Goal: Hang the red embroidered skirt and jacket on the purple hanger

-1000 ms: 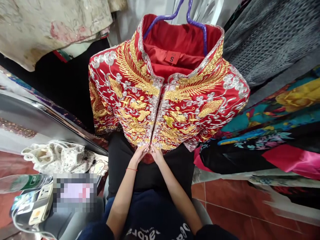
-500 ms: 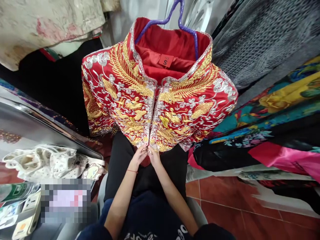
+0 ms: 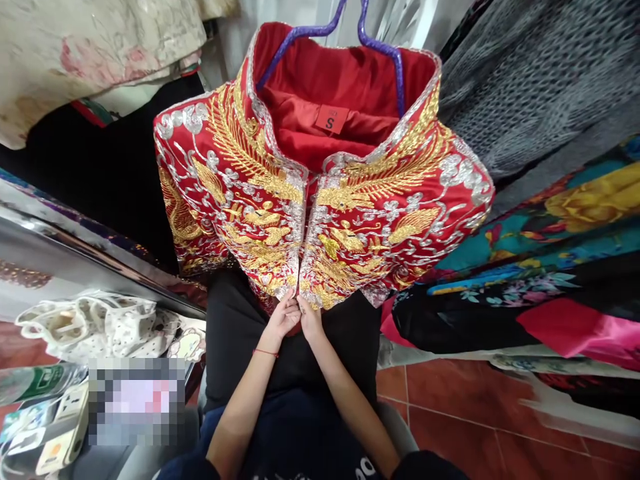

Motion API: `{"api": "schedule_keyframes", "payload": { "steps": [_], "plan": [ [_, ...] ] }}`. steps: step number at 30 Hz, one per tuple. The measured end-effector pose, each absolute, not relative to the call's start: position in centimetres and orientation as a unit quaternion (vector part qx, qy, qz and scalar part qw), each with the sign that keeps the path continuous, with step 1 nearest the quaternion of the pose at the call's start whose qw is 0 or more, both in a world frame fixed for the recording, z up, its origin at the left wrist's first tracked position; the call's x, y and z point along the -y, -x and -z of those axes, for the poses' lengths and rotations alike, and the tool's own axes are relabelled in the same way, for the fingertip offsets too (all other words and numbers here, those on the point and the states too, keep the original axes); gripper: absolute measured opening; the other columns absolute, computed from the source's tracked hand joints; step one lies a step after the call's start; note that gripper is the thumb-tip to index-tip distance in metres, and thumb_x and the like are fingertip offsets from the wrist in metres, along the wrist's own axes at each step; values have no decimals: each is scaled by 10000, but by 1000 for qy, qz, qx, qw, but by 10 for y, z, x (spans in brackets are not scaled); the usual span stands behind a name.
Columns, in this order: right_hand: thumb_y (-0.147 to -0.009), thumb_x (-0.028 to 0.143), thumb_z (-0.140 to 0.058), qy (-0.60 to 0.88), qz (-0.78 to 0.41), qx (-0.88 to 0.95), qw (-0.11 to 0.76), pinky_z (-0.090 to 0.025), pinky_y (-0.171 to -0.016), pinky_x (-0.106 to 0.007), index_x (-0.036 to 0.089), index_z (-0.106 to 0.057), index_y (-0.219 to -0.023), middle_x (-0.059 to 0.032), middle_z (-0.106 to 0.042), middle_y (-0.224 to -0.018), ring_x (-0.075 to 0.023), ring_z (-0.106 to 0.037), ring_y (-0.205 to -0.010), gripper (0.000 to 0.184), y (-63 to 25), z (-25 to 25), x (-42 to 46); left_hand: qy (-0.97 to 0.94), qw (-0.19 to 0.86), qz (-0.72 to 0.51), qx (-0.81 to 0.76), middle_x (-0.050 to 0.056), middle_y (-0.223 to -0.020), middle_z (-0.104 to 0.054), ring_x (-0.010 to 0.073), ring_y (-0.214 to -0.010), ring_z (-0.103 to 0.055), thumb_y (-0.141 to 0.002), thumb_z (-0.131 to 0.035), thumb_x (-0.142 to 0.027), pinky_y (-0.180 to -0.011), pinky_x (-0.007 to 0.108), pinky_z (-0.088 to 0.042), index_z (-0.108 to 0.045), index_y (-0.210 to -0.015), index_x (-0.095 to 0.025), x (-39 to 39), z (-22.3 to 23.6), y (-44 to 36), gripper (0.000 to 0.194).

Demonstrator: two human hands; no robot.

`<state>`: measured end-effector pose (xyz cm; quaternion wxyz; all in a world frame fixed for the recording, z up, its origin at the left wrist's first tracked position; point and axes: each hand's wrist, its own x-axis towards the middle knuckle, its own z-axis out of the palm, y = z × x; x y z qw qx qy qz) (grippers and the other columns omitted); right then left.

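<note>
A red jacket (image 3: 350,200), thick with gold and silver embroidery, hangs in front of me on a purple hanger (image 3: 380,50). Its red lining shows a tag marked S (image 3: 331,119). My left hand (image 3: 281,317) and my right hand (image 3: 311,316) meet at the bottom of the jacket's front opening. The fingers of both hands are pinched on the two lower front edges, side by side. A thin red string circles my left wrist. The fingertips are partly hidden under the hem.
Folded colourful fabrics (image 3: 550,267) are stacked at the right. A metal-edged counter (image 3: 100,247) runs at the left with white patterned cloth (image 3: 100,323) and a power strip (image 3: 63,433) below it. Pale embroidered fabric (image 3: 90,53) hangs top left. Red floor tiles (image 3: 475,427) lie lower right.
Both hands stay pinched at the jacket's lower front edges, barely moving. The view has shifted slightly, so the jacket now sits a little higher and larger.
</note>
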<state>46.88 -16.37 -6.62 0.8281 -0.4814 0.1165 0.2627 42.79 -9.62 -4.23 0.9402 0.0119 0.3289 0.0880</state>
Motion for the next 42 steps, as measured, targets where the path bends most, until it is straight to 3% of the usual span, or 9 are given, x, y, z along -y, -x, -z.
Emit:
{"api": "schedule_keyframes", "payload": {
  "steps": [13, 21, 29, 35, 42],
  "plan": [
    [-587, 312, -832, 499, -272, -106, 816, -560, -939, -407, 191, -724, -959, -50, -769, -983, -231, -704, -983, 405, -470, 65, 168, -12, 936, -106, -334, -99, -474, -379, -26, -322, -302, -982, -575, -194, -374, 98, -260, -440, -626, -153, 103, 25, -434, 383],
    [-581, 313, -846, 489, -276, -100, 821, -534, -1004, -421, 194, -699, -1048, -66, -757, -1087, -233, -698, -1036, 504, -470, 65, 167, -57, 931, -134, -336, -122, -459, -277, -13, -333, -255, -944, -640, -209, -392, 106, -271, -390, -606, -173, 106, 29, -434, 421],
    [-579, 333, -854, 486, -274, -99, 824, -528, -1018, -450, 186, -679, -1086, -77, -749, -1110, -242, -694, -1053, 556, -471, 64, 167, -137, 915, -155, -346, -121, -458, -314, -4, -376, -279, -790, -816, -318, -442, 140, -346, -374, -575, -177, 109, 37, -436, 512],
    [-582, 322, -848, 484, -265, -99, 828, -526, -1026, -422, 197, -674, -1087, -59, -756, -1076, -230, -689, -1074, 548, -470, 61, 166, -213, 875, -226, -370, -75, -492, -486, 16, -442, -418, -645, -904, -305, -467, 167, -347, -530, -581, -142, 114, 48, -436, 413],
    [-565, 304, -848, 487, -264, -104, 826, -549, -985, -399, 200, -652, -1122, -48, -758, -1054, -222, -702, -1026, 599, -470, 63, 167, -255, 852, -264, -374, -41, -506, -566, 57, -476, -504, -598, -916, -336, -532, 208, -421, -605, -576, -135, 115, 51, -434, 371]
  ]
}}
